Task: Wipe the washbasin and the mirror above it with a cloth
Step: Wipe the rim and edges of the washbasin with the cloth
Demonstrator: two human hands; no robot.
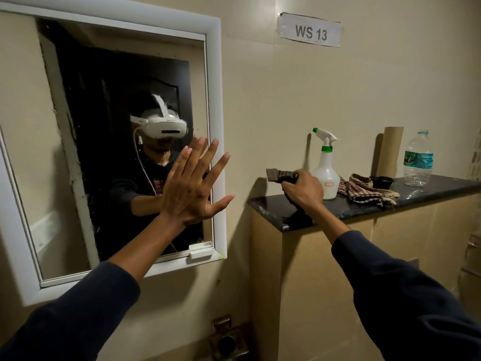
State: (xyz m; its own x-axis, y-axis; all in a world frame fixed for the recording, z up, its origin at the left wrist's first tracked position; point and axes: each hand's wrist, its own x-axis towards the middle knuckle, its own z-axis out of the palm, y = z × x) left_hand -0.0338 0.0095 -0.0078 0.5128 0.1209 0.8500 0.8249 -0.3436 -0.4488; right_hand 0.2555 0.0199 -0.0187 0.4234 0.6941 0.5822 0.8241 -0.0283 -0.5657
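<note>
left hand [194,186] flat on mirror [78,152]; right hand [303,190] grips cloth [282,176].

1. The white-framed wall mirror [78,126] is mostly open on its left; a spread left hand [192,188] covers its right edge.
2. The dark stone shelf [429,190] is crowded: a white spray bottle [325,173], checked rags [364,191], a small black bowl [381,181], a brown cardboard tube [389,152] and a clear water bottle [418,160].
3. The shelf's near left end is mostly bare.

"WS 13" on wall label [310,31]
</note>
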